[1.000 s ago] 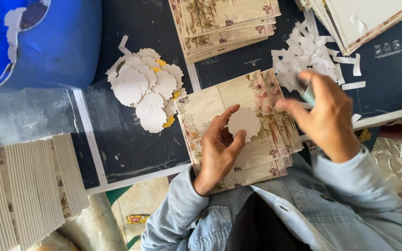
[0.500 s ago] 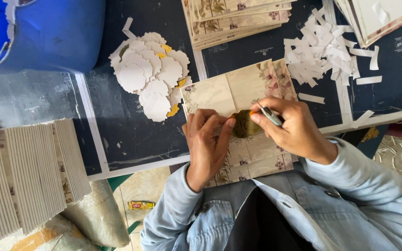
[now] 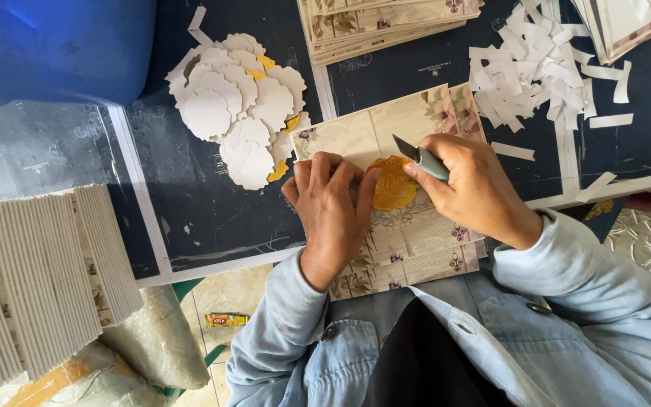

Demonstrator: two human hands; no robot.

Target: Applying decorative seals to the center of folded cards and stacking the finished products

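From the head camera, the left hand (image 3: pixel 333 207) lies flat, fingers pressing down on a stack of floral printed cards (image 3: pixel 408 226) beside a yellow scalloped piece (image 3: pixel 392 183) at the stack's middle. The right hand (image 3: pixel 476 188) is clenched around a craft knife (image 3: pixel 422 157), blade just above that piece. White scalloped cutouts (image 3: pixel 239 105) lie piled on the dark tabletop (image 3: pixel 205 211) to the left, paper strips (image 3: pixel 529 68) upper right.
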